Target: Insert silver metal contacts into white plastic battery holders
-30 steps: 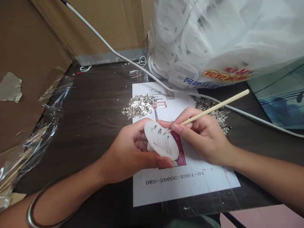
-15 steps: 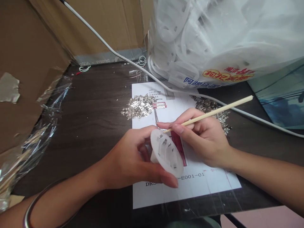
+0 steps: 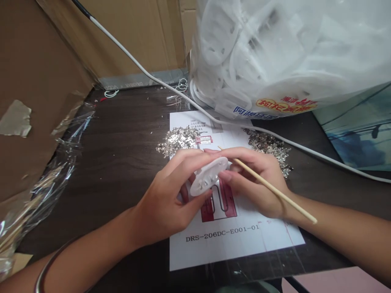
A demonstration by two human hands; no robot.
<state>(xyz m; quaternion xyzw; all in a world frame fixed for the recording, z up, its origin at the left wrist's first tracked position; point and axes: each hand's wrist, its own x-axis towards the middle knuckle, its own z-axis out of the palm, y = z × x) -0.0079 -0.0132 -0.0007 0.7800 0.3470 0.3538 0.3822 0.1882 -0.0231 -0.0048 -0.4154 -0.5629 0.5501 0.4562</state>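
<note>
metal clip piles (image 3: pixel 177 140) flank my hands; cable (image 3: pixel 189 101) behind. left hand (image 3: pixel 171 199) and right hand (image 3: pixel 256 179) grip white disc (image 3: pixel 209 176); wooden stick (image 3: pixel 275 189) now swung back.

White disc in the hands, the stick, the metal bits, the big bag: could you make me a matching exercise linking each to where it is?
Things:
1. white plastic disc
2. wooden stick
3. pile of small metal pieces
4. plastic bag of white parts

Places:
A. back of the table, right
B. held between both hands
C. on the table by the printed sheet's upper left corner
D. lying across the right hand

Pairs: 1-B, 2-D, 3-C, 4-A
</note>
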